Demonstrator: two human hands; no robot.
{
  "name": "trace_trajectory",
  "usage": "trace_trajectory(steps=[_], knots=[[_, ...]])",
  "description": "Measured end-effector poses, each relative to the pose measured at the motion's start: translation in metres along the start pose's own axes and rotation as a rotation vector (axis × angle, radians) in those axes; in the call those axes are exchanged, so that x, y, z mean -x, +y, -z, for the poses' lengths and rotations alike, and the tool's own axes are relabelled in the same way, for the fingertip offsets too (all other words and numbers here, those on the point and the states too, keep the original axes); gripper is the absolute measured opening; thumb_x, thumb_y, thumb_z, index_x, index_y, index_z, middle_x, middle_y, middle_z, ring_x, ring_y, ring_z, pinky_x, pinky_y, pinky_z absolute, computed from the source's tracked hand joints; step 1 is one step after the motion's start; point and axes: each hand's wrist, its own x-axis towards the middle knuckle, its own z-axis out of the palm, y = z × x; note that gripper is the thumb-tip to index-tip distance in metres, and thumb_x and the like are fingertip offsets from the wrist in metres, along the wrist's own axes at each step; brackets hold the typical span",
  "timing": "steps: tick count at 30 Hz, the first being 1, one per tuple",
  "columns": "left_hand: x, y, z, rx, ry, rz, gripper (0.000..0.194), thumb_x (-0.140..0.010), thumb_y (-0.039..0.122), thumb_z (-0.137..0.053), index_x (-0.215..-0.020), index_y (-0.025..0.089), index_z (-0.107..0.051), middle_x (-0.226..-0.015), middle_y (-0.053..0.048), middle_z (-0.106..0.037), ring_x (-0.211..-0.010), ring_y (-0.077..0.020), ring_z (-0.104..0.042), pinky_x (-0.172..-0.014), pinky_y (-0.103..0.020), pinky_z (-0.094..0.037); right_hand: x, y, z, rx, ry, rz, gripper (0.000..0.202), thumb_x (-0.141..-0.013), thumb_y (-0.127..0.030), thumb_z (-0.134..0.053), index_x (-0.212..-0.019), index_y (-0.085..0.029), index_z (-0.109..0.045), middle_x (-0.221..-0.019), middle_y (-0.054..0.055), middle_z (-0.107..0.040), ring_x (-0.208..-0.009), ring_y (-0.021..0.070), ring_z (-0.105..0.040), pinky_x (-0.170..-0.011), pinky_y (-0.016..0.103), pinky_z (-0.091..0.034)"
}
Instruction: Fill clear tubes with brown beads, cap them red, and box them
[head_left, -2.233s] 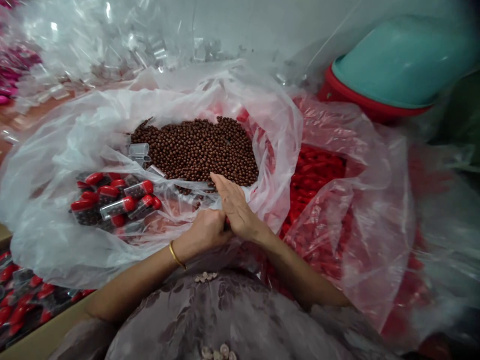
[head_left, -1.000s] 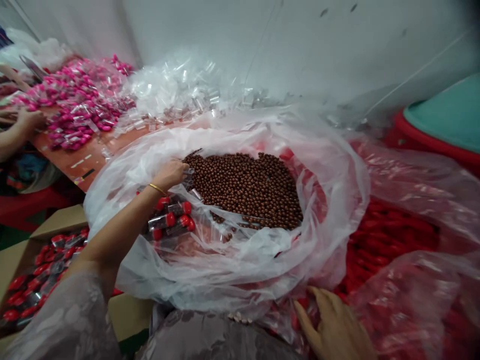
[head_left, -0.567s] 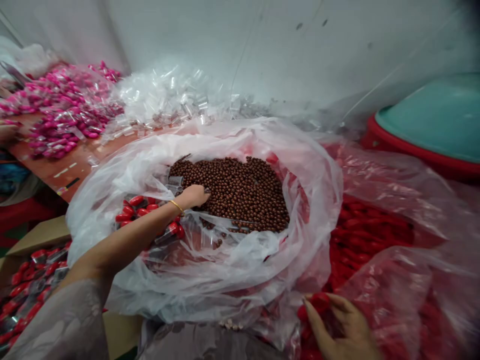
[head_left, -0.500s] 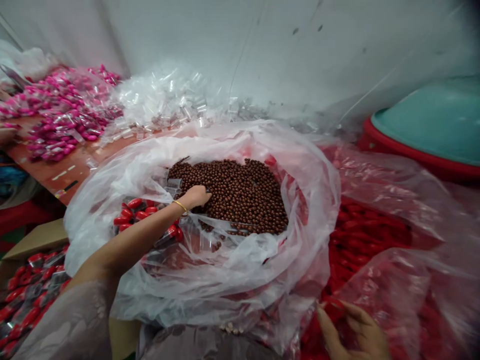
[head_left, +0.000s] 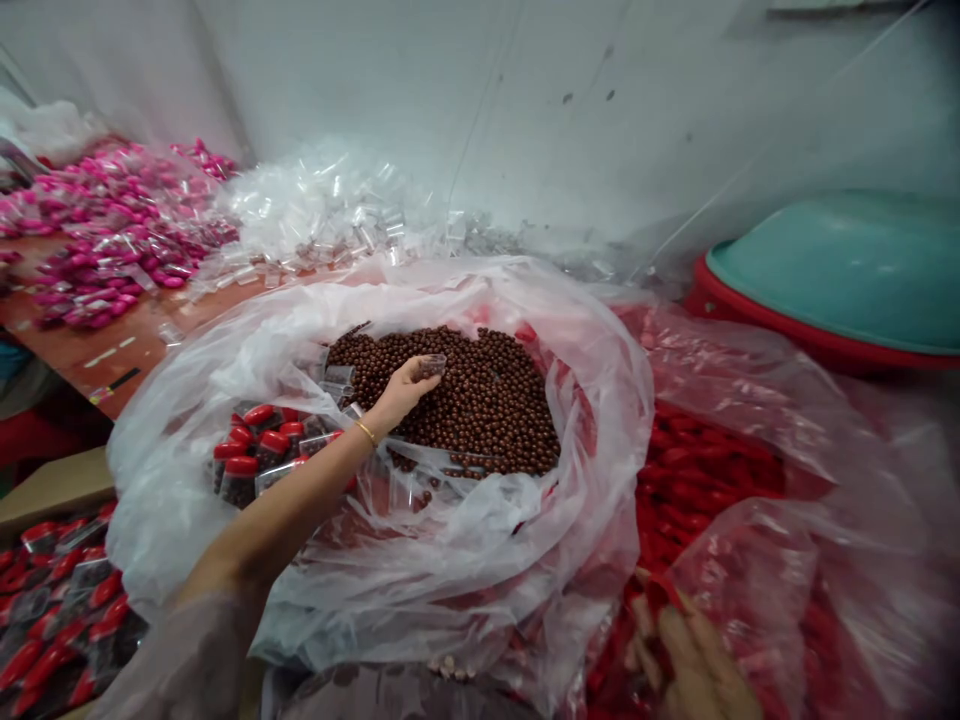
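Note:
My left hand (head_left: pixel 401 393), with a gold bangle at its wrist, grips a small clear plastic container (head_left: pixel 433 366) just above a heap of shiny brown balls (head_left: pixel 487 410). The heap lies inside a wide, crumpled clear plastic bag (head_left: pixel 600 500). To the left of my forearm, red-capped filled containers (head_left: pixel 240 466) lie in the same bag. At the lower right, my right hand (head_left: pixel 694 650) is closed around a red cap (head_left: pixel 661 592), beside a plastic bag of red caps (head_left: pixel 697 470). Part of that cap is hidden by the fingers.
A cardboard box (head_left: pixel 56 485) of red-capped containers stands at the lower left. Pink-capped containers (head_left: pixel 112 250) and loose clear containers (head_left: pixel 337 205) are piled on the orange-brown table (head_left: pixel 82 355). Teal (head_left: pixel 847 270) and red basins (head_left: pixel 757 325) rest at the right, near the wall.
My left hand has lifted from the brown balls and moved slightly right, and the clear container now shows in its fingers. The right-hand fingers have shifted around the red cap.

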Motion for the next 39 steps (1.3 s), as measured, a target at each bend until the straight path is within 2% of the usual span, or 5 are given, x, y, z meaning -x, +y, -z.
trace_trajectory(steps=[4,12,18,28,39], knots=[[0.011,0.008,0.0,0.09,-0.069,-0.088,0.027,-0.069,0.019,-0.066,-0.094,0.013,-0.056,-0.096,-0.006,-0.063,-0.092,-0.0129,-0.057,-0.093,-0.028,-0.041,-0.007,-0.016,-0.01,-0.209,-0.063,-0.115,0.05,-0.067,-0.054,-0.063,-0.102,-0.018,-0.06,-0.066,0.002,-0.06,-0.047,0.0128,-0.049,-0.042,0.026,-0.042],[0.064,0.028,-0.019,0.154,-0.301,-0.008,0.041,-0.074,0.047,-0.063,-0.094,0.014,-0.05,-0.082,-0.002,-0.058,-0.067,-0.0109,-0.058,-0.066,-0.026,-0.048,-0.033,-0.088,-0.084,-0.01,-0.356,0.451,0.038,-0.081,-0.046,-0.056,-0.108,-0.02,-0.064,-0.063,-0.002,-0.052,-0.049,0.0076,-0.04,-0.044,0.02,-0.038],[0.105,0.031,-0.03,0.021,-0.366,-0.046,0.038,-0.082,0.046,-0.054,-0.102,0.014,-0.049,-0.076,0.001,-0.051,-0.06,-0.0081,-0.049,-0.056,-0.022,-0.041,-0.045,-0.1,-0.128,0.008,-0.616,0.546,0.04,-0.088,-0.045,-0.044,-0.11,-0.018,-0.064,-0.063,-0.002,-0.053,-0.047,0.0075,-0.042,-0.043,0.02,-0.038],[0.126,0.03,-0.037,-0.238,-0.309,-0.134,0.025,-0.087,0.035,-0.046,-0.099,0.014,-0.051,-0.081,-0.002,-0.055,-0.07,-0.0121,-0.049,-0.063,-0.024,-0.039,-0.034,-0.074,-0.116,0.307,-0.521,0.943,0.037,-0.093,-0.03,-0.038,-0.125,-0.019,-0.055,-0.113,0.009,-0.064,-0.105,0.018,-0.06,-0.091,0.033,-0.05],[0.14,0.024,-0.041,-0.338,-0.338,-0.161,0.026,-0.086,0.036,-0.047,-0.097,0.013,-0.055,-0.086,-0.004,-0.06,-0.075,-0.0143,-0.052,-0.068,-0.026,-0.041,-0.019,-0.074,-0.097,0.688,-0.396,1.395,0.037,-0.092,-0.022,-0.038,-0.117,-0.003,-0.057,-0.082,0.014,-0.071,-0.068,0.0189,-0.067,-0.057,0.027,-0.052]])
